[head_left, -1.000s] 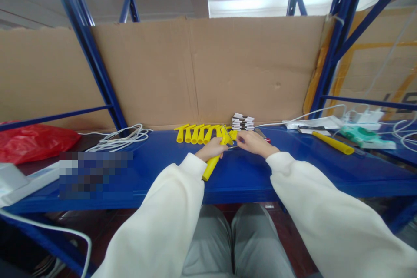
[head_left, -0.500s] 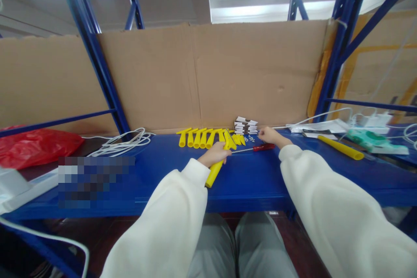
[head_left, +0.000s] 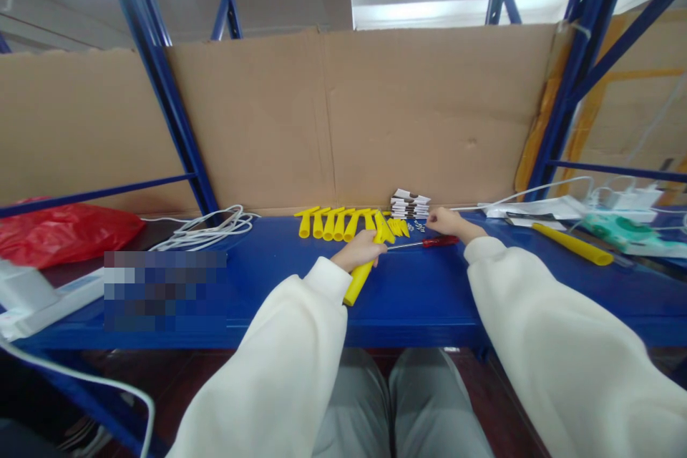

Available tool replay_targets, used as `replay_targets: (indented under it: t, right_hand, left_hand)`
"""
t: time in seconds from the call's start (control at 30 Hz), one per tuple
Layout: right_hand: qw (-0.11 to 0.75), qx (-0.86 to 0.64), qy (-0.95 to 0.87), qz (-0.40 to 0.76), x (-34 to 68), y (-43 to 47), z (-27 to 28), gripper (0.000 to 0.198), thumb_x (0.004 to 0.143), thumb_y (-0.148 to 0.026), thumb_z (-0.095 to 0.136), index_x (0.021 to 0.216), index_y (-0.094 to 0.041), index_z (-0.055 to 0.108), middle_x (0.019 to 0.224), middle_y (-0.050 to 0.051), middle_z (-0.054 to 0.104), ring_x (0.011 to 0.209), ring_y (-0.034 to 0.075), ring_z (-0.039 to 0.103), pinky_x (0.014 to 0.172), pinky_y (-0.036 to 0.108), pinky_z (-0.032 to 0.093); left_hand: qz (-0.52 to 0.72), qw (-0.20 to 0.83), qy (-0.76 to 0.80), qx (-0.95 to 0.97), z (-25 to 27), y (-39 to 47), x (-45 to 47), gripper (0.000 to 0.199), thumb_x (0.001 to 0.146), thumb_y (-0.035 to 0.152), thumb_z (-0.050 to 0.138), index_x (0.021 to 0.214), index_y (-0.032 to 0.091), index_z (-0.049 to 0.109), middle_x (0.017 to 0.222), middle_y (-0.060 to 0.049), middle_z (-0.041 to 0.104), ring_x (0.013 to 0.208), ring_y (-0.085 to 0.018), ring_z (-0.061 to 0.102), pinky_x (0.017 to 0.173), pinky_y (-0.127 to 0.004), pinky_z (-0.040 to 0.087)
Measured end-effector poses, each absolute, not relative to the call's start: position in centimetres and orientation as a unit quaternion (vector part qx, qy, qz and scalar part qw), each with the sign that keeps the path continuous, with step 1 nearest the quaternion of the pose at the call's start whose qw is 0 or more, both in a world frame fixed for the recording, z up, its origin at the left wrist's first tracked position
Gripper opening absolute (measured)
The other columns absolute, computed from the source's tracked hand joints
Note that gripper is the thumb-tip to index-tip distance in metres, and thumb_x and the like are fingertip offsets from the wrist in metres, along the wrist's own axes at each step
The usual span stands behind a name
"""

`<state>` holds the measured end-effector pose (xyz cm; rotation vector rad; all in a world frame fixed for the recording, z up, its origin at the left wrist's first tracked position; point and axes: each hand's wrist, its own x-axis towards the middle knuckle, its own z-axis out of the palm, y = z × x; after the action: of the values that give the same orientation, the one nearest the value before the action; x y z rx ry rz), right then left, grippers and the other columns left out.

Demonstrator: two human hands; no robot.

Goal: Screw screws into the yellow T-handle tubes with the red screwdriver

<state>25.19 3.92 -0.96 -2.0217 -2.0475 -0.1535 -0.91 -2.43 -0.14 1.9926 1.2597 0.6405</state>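
My left hand (head_left: 357, 252) is wrapped round a yellow plastic tubular handle (head_left: 358, 288), its hollow-looking end tilted down toward me. Fingers pinched together, my right hand (head_left: 451, 220) is at the right edge of a scatter of small metal screws (head_left: 416, 227); what is between the fingertips is too small to make out. A screwdriver with a red grip (head_left: 441, 241) lies just in front of that hand, its shaft pointing at the left one. Small yellow pieces (head_left: 400, 227) sit left of the screws. Behind them rises a stack of small white packets (head_left: 411, 206).
Several yellow T-shaped tools (head_left: 328, 229) stand in a row at the back, by a cardboard panel (head_left: 429, 107). Coiled white cable (head_left: 215, 230) and a red bag (head_left: 69, 229) are left. Another yellow tube (head_left: 572, 243) and a green-white packet (head_left: 617, 227) lie right.
The view has shifted slightly. My left hand still holds the yellow handle, and my right hand stays by the screws with its fingers a little differently bent.
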Motion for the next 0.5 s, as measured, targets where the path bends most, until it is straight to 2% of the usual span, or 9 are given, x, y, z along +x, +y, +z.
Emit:
replay_targets:
  t: [0.1,0.27,0.5]
  right_hand:
    - [0.118,-0.681,-0.717,-0.086,24.8,4.0,-1.3,0.021,0.085,-0.019,0.056,0.083,-0.019,0.076,0.098,0.009,0.078,0.093,0.024,0.069,0.076,0.029,0.048]
    - [0.100,-0.664,-0.728,-0.138,24.3,4.1,-1.6,0.023,0.087,-0.017,0.056,0.094,-0.017,0.077,0.113,0.015,0.075,0.110,0.028,0.065,0.093,0.036,0.046]
    - [0.058,-0.663,-0.731,-0.150,23.9,4.1,-1.6,0.025,0.089,-0.018,0.052,0.097,-0.015,0.076,0.117,0.017,0.073,0.114,0.029,0.063,0.098,0.041,0.043]
  left_hand:
    - [0.245,0.340,0.472,0.775,-0.3,-2.2,-1.0,0.023,0.077,0.008,0.055,0.057,0.019,0.052,0.043,0.003,0.051,0.045,-0.013,0.055,0.052,-0.022,0.044]
    - [0.258,0.368,0.466,0.763,-0.8,-1.7,-0.9,0.018,0.079,0.008,0.056,0.063,0.018,0.054,0.044,0.004,0.053,0.043,-0.012,0.052,0.048,-0.021,0.042]
    - [0.252,0.360,0.462,0.770,-0.7,-1.9,-0.9,0.024,0.079,0.006,0.056,0.059,0.018,0.052,0.044,0.003,0.052,0.043,-0.012,0.051,0.049,-0.021,0.041]
